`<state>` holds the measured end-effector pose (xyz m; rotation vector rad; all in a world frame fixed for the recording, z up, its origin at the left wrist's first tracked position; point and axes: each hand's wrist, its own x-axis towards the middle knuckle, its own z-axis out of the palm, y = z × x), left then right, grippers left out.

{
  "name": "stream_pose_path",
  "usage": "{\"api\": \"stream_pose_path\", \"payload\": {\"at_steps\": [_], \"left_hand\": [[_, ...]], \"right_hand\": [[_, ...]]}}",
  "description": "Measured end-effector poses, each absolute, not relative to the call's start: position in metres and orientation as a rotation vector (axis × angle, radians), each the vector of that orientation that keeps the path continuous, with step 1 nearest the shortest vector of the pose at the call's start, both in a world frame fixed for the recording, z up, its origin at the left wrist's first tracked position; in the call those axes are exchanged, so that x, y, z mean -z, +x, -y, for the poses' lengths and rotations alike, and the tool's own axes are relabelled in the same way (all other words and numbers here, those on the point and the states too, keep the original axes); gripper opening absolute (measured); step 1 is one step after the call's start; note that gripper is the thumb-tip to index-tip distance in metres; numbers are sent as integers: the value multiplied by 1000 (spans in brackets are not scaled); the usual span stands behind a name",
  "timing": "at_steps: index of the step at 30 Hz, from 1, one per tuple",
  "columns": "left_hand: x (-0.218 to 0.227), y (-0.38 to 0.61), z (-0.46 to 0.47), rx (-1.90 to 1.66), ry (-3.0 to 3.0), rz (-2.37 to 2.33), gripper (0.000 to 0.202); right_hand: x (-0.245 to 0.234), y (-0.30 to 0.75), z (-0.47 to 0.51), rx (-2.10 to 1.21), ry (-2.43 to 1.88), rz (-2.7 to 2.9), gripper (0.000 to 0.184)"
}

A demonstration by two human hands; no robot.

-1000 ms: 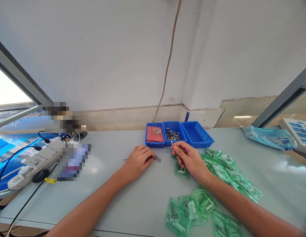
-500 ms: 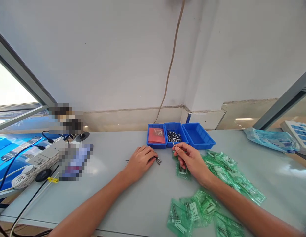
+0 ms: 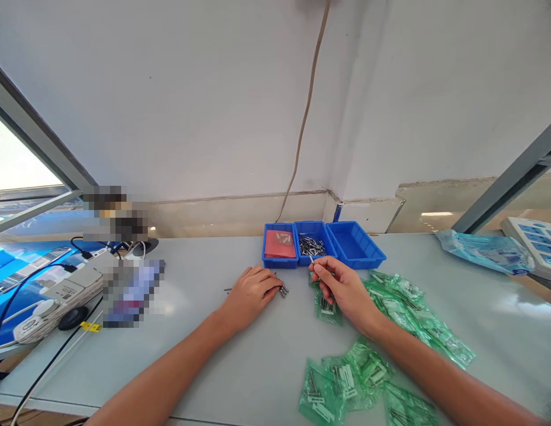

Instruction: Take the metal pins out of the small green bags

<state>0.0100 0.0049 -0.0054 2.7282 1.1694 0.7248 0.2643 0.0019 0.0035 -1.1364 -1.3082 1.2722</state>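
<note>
My left hand (image 3: 253, 293) rests on the table with its fingers curled over several small metal fasteners (image 3: 283, 290). Their ends stick out by the fingertips; the rest is hidden under the hand. Between thumb and fingers, my right hand (image 3: 340, 284) pinches a small, thin, pale piece (image 3: 311, 259), its exact kind too small to make out. It is held up at the front edge of the middle blue bin (image 3: 332, 254), which contains a heap of similar metal fasteners (image 3: 311, 245). Below the right hand lies a green plastic bag (image 3: 327, 310) with metal pieces inside.
Left of the middle bin, a blue bin (image 3: 280, 262) contains red packets; another blue bin (image 3: 357, 245) stands right. Filled green bags (image 3: 417, 313) lie right, with more (image 3: 322, 393) near the front. A power strip (image 3: 57, 302) with cables sits left, a blue plastic package (image 3: 483, 251) right.
The view has shifted very slightly. Both hands keep nearly the same pose and place, and nothing has visibly been picked up or let go.
</note>
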Motion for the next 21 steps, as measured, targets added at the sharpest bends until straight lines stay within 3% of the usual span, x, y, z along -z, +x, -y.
{"api": "stream_pose_path", "payload": {"at_steps": [21], "left_hand": [[-2,12,2,-817,2837,-1135,20]], "right_hand": [[-5,265,-1,-1301,-1150,1297,46]]}}
